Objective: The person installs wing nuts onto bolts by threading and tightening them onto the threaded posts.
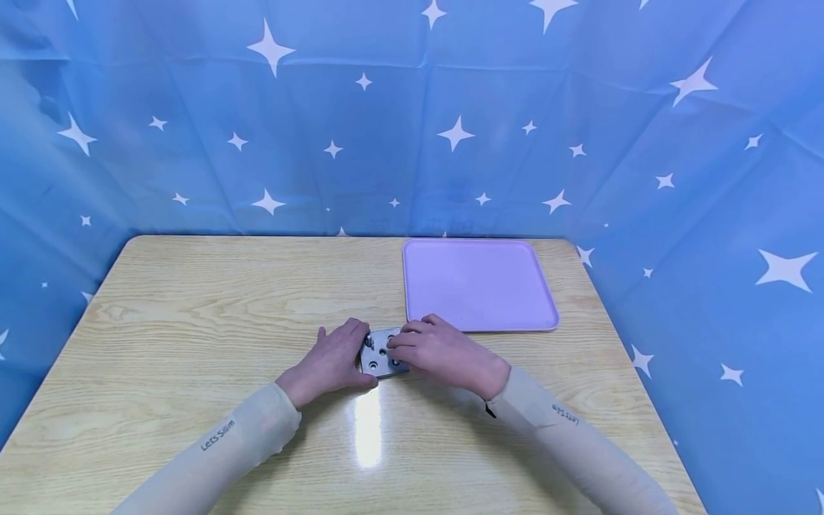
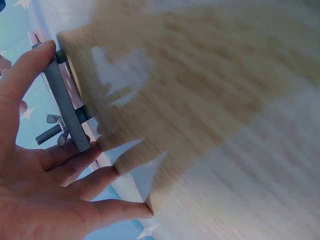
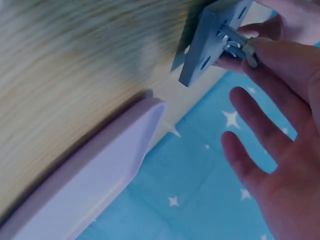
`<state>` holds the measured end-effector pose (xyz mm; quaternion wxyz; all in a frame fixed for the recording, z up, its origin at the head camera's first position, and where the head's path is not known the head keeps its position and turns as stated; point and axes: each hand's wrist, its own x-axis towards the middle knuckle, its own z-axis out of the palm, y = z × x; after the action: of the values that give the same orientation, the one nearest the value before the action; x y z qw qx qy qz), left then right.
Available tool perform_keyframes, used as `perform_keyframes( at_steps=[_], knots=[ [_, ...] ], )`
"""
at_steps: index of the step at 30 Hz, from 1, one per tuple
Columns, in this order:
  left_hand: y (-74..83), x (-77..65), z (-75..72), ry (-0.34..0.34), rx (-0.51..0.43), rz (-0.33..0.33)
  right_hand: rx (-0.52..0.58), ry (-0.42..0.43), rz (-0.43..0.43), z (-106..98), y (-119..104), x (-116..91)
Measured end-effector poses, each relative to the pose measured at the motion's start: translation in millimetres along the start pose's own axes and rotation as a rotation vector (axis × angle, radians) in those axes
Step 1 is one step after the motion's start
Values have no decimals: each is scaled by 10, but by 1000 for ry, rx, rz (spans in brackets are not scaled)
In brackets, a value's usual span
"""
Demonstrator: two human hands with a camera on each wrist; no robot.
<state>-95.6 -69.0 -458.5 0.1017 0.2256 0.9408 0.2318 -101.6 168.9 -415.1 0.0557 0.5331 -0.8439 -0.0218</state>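
A grey metal plate with several holes sits on the wooden table between the two hands. My left hand holds it across its left side, the thumb on the near edge and fingers on the far edge. A bolt with a wing nut stands up from the plate near the left fingers. Over the plate's right part, my right hand pinches a wing nut on an upright bolt between thumb and index finger; its other fingers are spread loosely. In the head view the right fingers hide that bolt.
Just behind the right hand lies a shallow purple tray, near the table's back right. The wooden table ends at a blue curtain with white stars, which also hangs along both sides.
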Motion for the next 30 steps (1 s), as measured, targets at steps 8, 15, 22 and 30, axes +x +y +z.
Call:
perform_keyframes(
  at_steps=[8,15,22,30],
  knots=[
    [-11,-7,9,7,-19,2,-20,94,70,108,-49,46],
    [-13,-9,13,9,-15,1,-39,138,179,192,-106,85],
    [-16,6,21,15,7,5,-46,193,265,261,-153,125],
    [-24,-3,14,11,4,14,79,75,272,136,-118,59]
  ],
)
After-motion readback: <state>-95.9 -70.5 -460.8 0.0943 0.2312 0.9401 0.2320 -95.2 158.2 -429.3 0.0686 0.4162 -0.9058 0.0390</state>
